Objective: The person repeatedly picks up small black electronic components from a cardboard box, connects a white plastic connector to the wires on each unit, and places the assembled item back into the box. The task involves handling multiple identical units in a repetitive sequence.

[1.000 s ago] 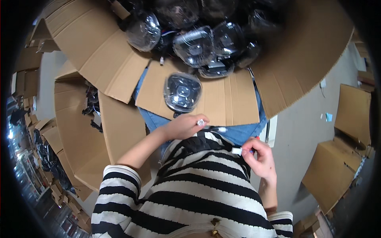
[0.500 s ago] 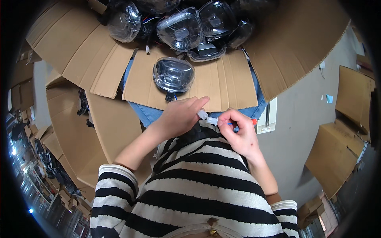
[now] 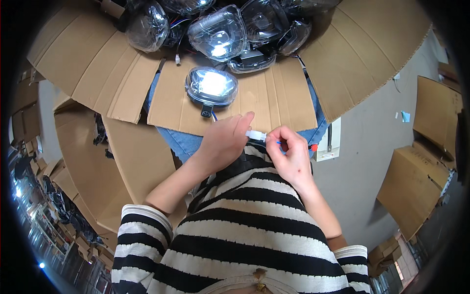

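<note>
A headlight (image 3: pixel 211 87) wrapped in clear film lies on a cardboard flap (image 3: pixel 281 105) over my lap, its lens glowing bright white. From its black bracket, wires run down toward my left hand (image 3: pixel 223 141). That hand is closed on one white plug connector (image 3: pixel 251 134), index finger stretched along the top. Opposite it, my right hand (image 3: pixel 292 156) pinches the mating white connector (image 3: pixel 261 137) with blue wire behind it. The two connectors are pushed together, end to end, just above my waist. My left fingertips are partly hidden behind the hand.
Several film-wrapped headlights (image 3: pixel 218 34) pile up in the box at the far side, a loose lead with a small white plug (image 3: pixel 177 60) hanging out. An open carton (image 3: pixel 93 166) stands at my left; more cartons (image 3: pixel 413 191) are on the right. A red piece (image 3: pixel 314 147) shows beside my right hand.
The two white connectors, apart at an angle before, are now joined in line. The headlight, dark earlier, is lit. My hands have shifted slightly up and my right hand has moved left.
</note>
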Demonstrator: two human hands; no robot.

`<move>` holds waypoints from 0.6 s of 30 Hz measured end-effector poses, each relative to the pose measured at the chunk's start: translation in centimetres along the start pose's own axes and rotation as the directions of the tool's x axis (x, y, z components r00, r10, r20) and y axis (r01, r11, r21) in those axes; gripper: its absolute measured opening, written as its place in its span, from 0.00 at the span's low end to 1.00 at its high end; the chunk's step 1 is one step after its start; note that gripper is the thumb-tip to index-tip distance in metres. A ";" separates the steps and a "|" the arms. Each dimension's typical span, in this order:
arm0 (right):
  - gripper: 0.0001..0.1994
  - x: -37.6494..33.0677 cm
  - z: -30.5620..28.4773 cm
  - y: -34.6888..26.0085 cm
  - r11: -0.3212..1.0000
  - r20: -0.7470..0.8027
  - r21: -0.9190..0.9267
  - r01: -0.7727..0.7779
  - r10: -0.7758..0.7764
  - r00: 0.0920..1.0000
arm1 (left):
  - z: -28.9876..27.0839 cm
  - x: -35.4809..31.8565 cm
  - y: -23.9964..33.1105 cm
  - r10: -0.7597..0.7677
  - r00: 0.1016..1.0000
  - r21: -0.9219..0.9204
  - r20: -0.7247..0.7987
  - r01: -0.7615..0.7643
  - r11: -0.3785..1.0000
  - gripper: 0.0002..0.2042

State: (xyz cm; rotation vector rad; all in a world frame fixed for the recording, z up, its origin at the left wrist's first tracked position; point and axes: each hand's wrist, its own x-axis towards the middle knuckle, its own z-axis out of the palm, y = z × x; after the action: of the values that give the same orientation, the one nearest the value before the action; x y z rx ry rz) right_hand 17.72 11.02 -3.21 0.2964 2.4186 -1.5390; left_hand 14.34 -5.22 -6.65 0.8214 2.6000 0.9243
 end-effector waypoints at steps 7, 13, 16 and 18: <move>0.03 -1.1 -4.3 0.0 0.988 -0.015 0.133 -0.073 0.076 0.997 | -1.3 0.1 -1.4 0.048 0.996 -0.441 0.077 -0.009 0.898 0.10; 0.02 -2.6 -6.9 0.0 0.941 0.119 0.328 -0.085 0.048 0.992 | -3.7 0.2 -1.2 -0.061 0.967 -0.710 0.247 0.223 0.668 0.06; 0.01 -2.9 -6.7 0.0 0.931 0.150 0.351 -0.102 0.051 0.987 | -4.1 -0.1 -1.4 -0.061 0.969 -0.756 0.239 0.225 0.614 0.07; 0.01 -3.0 -6.4 0.0 0.919 0.169 0.376 -0.118 0.058 0.984 | -4.1 -0.3 -1.5 -0.068 0.968 -0.785 0.243 0.237 0.573 0.07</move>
State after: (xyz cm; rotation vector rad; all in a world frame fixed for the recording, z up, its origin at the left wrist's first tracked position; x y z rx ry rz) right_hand 19.90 16.74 0.35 0.3405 1.9464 -1.9124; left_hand 12.23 -8.38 -4.50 0.3681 1.6986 1.6783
